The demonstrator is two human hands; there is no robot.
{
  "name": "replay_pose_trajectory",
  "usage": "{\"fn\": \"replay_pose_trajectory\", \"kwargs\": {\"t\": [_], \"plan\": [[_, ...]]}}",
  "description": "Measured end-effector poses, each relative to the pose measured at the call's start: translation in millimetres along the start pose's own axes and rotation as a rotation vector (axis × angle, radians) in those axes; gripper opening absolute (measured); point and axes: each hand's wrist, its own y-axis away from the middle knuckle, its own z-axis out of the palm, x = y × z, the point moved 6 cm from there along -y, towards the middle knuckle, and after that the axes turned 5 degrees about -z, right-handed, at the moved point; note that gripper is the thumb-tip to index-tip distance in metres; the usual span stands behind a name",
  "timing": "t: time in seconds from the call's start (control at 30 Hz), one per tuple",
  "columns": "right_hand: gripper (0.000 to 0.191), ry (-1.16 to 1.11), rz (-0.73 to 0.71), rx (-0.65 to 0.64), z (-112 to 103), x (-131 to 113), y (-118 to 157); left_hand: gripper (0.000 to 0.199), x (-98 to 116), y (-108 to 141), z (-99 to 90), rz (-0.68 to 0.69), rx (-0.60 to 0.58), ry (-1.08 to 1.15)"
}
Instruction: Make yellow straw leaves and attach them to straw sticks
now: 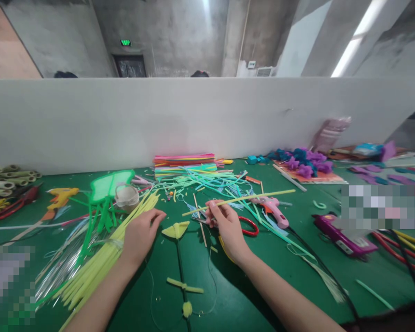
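Strip (249, 199) of yellow-green colour is what I hold by means of the right hand (230, 228): thumb and fingers pinch it left of its middle, above the bench (235, 295), and its right end points slightly upward. The left hand (140, 237) is beside a bunch of similar strips (97, 263), with fingers bent and thumb near the forefinger; I cannot tell if something is between them, nor whether this hand touches the bunch.

Between the two hands I see a dark stem (180, 263), lying on the green surface. It carries a pointed yellow piece (176, 230) at its far end, then a short crosspiece (185, 286), and lower a small tuft (187, 309). Scissors (249, 227) with red handle are partly hidden behind the right hand.

Farther to the right I find a pink glue gun (275, 212) and a purple device (346, 235); to the left, a white cup (127, 197) and a yellow glue gun (60, 198). Behind these, a coloured pile (185, 161) is close to the white partition (124, 120), and purple and blue flowers (304, 163) lie at its right.
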Motion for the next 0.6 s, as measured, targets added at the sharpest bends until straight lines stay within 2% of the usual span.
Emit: {"fn": "replay_pose_trajectory", "kwargs": {"t": [0.13, 0.27, 0.47, 0.6], "plan": [[0.029, 0.007, 0.011, -0.001, 1, 0, 1, 0.025, -6, -1, -7.4, -0.081, 0.084, -0.077], [0.029, 0.018, 0.02, -0.007, 2, 0, 2, 0.033, -11, -3, -7.2, -0.105, 0.063, -0.111], [0.03, 0.035, 0.017, -0.024, 2, 0, 2, 0.043, -6, -7, -3.6, 0.046, 0.07, -0.042], [0.032, 0.038, 0.029, 0.005, 0, 4, 1, 0.025, 3, -4, 2.6, 0.073, 0.019, 0.029]]}}
